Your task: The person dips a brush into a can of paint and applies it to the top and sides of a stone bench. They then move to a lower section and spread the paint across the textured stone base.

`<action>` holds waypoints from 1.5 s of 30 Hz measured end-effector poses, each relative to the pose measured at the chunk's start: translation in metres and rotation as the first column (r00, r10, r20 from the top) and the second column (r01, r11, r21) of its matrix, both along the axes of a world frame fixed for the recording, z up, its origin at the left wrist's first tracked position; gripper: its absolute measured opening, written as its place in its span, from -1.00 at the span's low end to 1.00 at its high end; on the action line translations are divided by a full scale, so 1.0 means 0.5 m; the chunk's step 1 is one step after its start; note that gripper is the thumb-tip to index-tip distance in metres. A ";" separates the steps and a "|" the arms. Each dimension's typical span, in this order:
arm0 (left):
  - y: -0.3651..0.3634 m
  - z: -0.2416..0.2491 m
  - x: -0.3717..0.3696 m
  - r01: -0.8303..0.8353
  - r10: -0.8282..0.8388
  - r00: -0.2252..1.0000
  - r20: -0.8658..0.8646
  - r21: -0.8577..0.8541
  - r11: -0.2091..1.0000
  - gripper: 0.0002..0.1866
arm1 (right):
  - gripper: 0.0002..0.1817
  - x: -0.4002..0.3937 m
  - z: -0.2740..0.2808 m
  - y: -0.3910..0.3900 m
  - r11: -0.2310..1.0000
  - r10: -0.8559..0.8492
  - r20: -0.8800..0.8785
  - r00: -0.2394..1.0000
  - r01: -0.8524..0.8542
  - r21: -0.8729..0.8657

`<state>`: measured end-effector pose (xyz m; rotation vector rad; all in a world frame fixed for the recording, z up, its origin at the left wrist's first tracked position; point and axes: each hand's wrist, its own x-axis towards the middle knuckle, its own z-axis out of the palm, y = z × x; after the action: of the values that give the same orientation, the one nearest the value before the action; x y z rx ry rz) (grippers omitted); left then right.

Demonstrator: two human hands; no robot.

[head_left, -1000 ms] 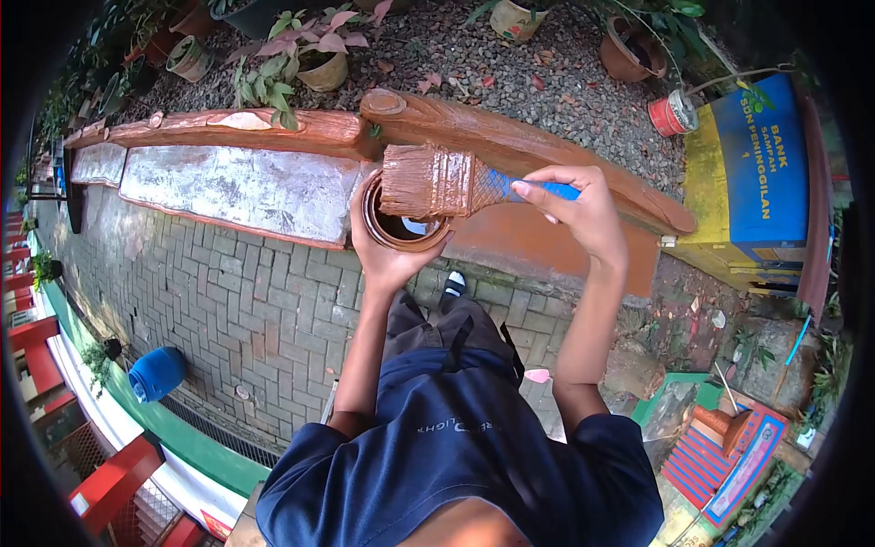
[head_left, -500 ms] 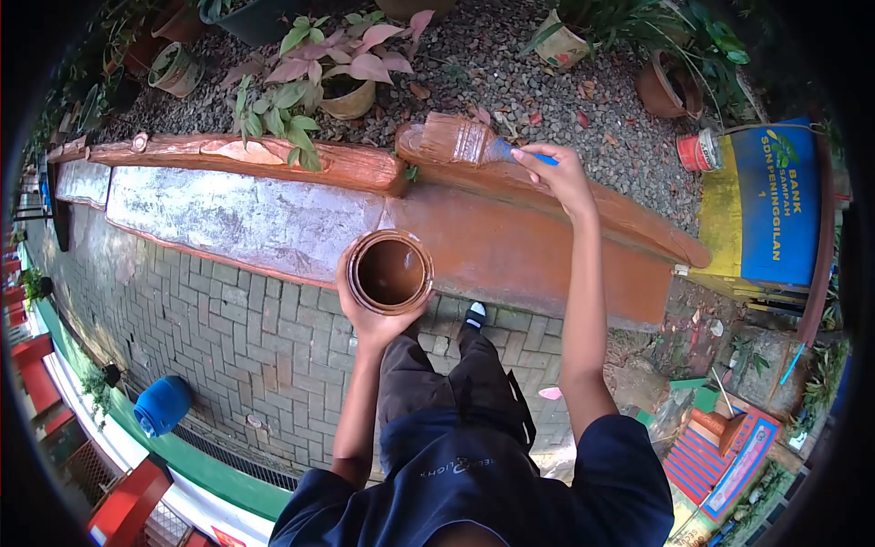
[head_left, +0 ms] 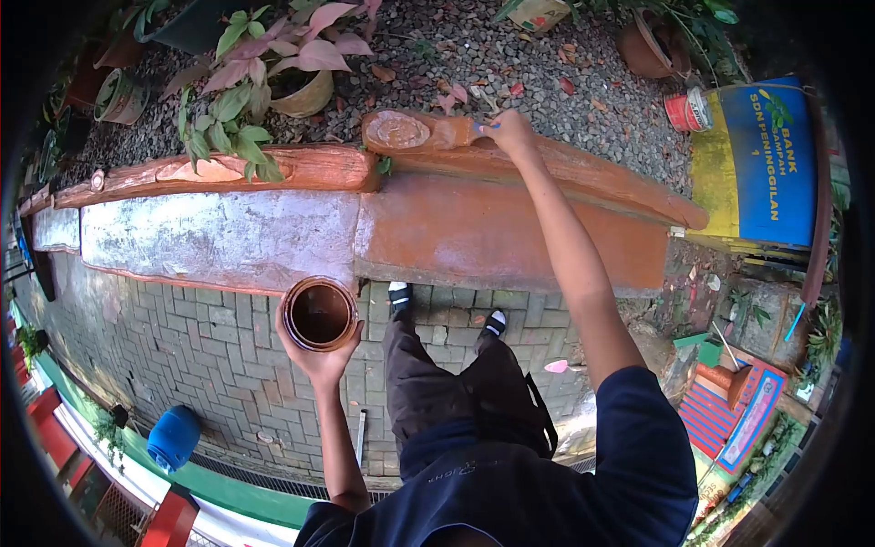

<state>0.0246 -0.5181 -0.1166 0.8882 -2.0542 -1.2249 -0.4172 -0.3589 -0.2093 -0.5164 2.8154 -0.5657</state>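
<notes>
Gripping a round jar (head_left: 320, 313), the left hand (head_left: 319, 357) curves around its outside, fingers on one side and thumb on the other. The jar's open mouth faces up, with dark brown liquid inside and brown smears on the rim; it is held over the paving, near the front edge of the bench.

Item two: the right hand (head_left: 510, 133), arm outstretched, closed in a pinch about the blue handle of a broad brush (head_left: 452, 134). The exact place of each finger is too small to tell. The brush lies along the top of the log-shaped rail (head_left: 592, 170), bristles towards its rounded, ringed end.

Item three: a second length of rail (head_left: 314, 169), reddish brown, its end beside the first.

Item four: the bench surface in two parts, one brown (head_left: 519, 232), one pale and patchy grey (head_left: 219, 235).

Behind the rails: gravel (head_left: 410, 87) with scattered leaves; a potted plant (head_left: 305, 94), pink and green, some leaves hanging over the rail; a red and white can (head_left: 688, 110) beside a blue and yellow box (head_left: 764, 164), lettered.

Below: two sandalled feet on grey paving (head_left: 237, 356); a blue barrel (head_left: 173, 438), further off.
</notes>
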 end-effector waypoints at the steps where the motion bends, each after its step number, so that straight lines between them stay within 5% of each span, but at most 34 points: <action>1: 0.012 -0.001 -0.009 0.013 -0.012 1.000 -0.008 0.012 1.000 0.15 | -0.60 -0.009 0.011 0.035 0.994 -0.055 0.046 0.997 0.050 0.096; 10: 0.252 -0.033 -0.160 0.136 -0.138 0.990 -0.034 -0.067 0.989 0.16 | -0.66 -0.118 0.028 0.470 0.976 -0.208 0.099 0.973 0.199 0.094; 18: 0.682 -0.018 -0.344 0.107 -0.117 0.991 -0.064 -0.138 0.985 0.12 | -0.67 -0.271 -0.020 1.098 0.957 -0.261 0.007 0.965 0.258 0.134; 25: 0.982 -0.054 -0.486 0.136 -0.128 0.988 -0.082 0.102 0.986 0.15 | -0.62 -0.477 0.082 1.566 0.876 -0.402 -0.134 0.906 0.423 0.230; 27: 1.028 -0.046 -0.510 0.157 -0.148 0.986 -0.079 0.118 0.981 0.17 | -0.70 -0.538 0.113 1.642 0.784 -0.342 -0.311 0.887 0.452 0.426; 31: 1.060 -0.074 -0.519 0.130 -0.117 0.989 -0.086 0.155 0.979 0.20 | -0.78 -0.610 0.079 1.707 0.658 -0.224 -0.423 0.878 0.456 0.599; 34: 1.044 -0.093 -0.507 0.147 -0.143 0.989 -0.035 0.171 0.974 0.16 | -0.82 -0.655 -0.019 1.709 0.663 0.003 -0.309 0.951 0.229 0.713; 37: 1.013 -0.094 -0.500 0.091 -0.100 0.991 0.088 0.105 0.990 0.23 | -0.85 -0.628 -0.023 1.569 0.628 0.223 -0.200 0.954 0.016 0.778; 45: 0.882 -0.071 -0.442 0.138 -0.136 0.982 0.133 -0.010 0.990 0.22 | -0.85 -0.517 0.041 1.160 0.779 0.251 -0.008 0.968 -0.197 0.595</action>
<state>-0.1965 -0.0773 -0.1519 0.8511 -2.2612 -1.2453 -0.6757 0.2209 -0.1886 -0.7313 2.7350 0.3954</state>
